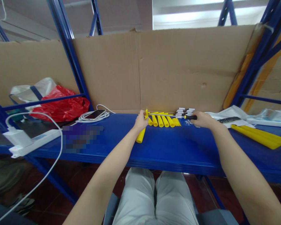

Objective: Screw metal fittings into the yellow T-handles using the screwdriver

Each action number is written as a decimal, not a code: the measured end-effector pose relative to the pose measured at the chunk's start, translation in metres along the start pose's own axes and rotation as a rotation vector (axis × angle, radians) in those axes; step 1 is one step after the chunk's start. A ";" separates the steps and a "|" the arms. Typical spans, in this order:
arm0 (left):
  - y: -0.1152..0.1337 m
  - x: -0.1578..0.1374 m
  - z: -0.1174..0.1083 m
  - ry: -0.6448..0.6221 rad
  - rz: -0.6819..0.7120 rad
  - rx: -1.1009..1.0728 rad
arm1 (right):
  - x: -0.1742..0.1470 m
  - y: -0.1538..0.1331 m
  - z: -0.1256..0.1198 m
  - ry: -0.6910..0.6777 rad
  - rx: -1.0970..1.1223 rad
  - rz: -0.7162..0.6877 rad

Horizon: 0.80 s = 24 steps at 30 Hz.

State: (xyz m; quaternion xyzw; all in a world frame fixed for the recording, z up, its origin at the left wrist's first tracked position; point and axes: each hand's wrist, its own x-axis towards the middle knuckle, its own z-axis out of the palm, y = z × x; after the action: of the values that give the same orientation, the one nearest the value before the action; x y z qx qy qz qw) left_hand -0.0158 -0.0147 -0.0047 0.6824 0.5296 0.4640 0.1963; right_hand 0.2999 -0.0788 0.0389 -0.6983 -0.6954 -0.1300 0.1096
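Note:
My left hand (140, 122) is closed round a yellow plastic tube (140, 136), its lower end sticking out towards me. In my right hand (202, 119) is a screwdriver (191, 117) with a black and yellow handle. Its long thin shaft points left and reaches the top of the tube by my left fingers; whether the tip touches a screw is too small to tell. Between the hands lies a row of several yellow tubes (165, 121), with small thin yellow pieces (177, 122) at its right end. White parts with dark ends (184, 111) and tiny silvery pieces (188, 122) are near the screwdriver.
On the blue shelf (173, 147), more yellow tubes (259, 136) lie at right beside white packaging (234, 114). A coiled white cable (93, 116), a power strip (37, 143) and a red plastic bag (63, 104) are at left. Cardboard (178, 68) stands behind.

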 end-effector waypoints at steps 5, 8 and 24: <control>-0.001 0.000 0.001 0.004 0.009 -0.008 | -0.001 -0.001 0.000 0.032 -0.043 0.018; -0.001 -0.001 0.001 0.002 0.009 -0.007 | -0.002 0.000 0.000 0.048 -0.024 0.026; -0.001 0.000 0.002 -0.007 -0.006 -0.022 | -0.003 -0.003 -0.003 -0.034 -0.049 -0.004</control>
State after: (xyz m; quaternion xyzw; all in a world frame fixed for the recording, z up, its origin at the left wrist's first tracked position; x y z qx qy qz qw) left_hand -0.0147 -0.0138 -0.0062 0.6803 0.5261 0.4665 0.2071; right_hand 0.2972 -0.0830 0.0403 -0.7014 -0.6952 -0.1351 0.0806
